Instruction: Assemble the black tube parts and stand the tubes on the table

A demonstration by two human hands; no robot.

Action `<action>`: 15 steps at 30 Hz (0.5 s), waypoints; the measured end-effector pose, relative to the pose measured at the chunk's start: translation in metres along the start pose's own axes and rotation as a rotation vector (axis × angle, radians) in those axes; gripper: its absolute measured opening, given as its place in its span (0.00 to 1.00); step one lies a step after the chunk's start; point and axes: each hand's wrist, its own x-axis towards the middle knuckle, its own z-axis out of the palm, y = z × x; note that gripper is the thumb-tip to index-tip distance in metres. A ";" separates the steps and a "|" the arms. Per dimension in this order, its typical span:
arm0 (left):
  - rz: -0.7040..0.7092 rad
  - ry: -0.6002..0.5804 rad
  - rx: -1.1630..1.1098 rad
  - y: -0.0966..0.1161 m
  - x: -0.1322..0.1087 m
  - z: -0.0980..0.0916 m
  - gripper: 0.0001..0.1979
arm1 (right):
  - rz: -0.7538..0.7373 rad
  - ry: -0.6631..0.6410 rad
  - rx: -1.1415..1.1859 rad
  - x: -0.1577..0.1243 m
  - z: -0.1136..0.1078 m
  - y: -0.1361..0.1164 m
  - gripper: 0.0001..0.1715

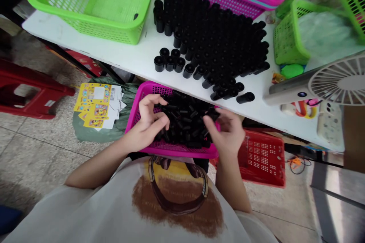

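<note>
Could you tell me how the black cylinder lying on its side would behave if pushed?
The black cylinder lying on its side would probably roll if pushed: its round body rests on a flat white table. It looks like rigid plastic, so likely light and stiff. Upright black cylinders might tip if knocked, being narrow.

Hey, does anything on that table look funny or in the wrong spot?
Yes: one black canister lies on its side near the edge of the white table, apart from the crowd of upright ones, so it looks left out.
</note>
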 end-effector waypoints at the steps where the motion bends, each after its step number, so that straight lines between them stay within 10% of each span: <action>1: -0.048 -0.004 -0.087 0.001 0.000 -0.004 0.24 | -0.013 0.156 -0.114 0.009 -0.005 0.009 0.28; 4: -0.198 -0.063 -0.266 0.008 0.000 -0.012 0.24 | -0.046 0.377 -0.388 0.035 -0.017 0.039 0.35; 9: -0.075 -0.045 -0.175 0.011 0.002 -0.012 0.26 | -0.123 0.330 -0.564 0.064 -0.024 0.078 0.44; 15: -0.134 0.001 -0.021 0.010 0.011 -0.020 0.25 | -0.284 0.343 -0.564 0.053 -0.021 0.064 0.48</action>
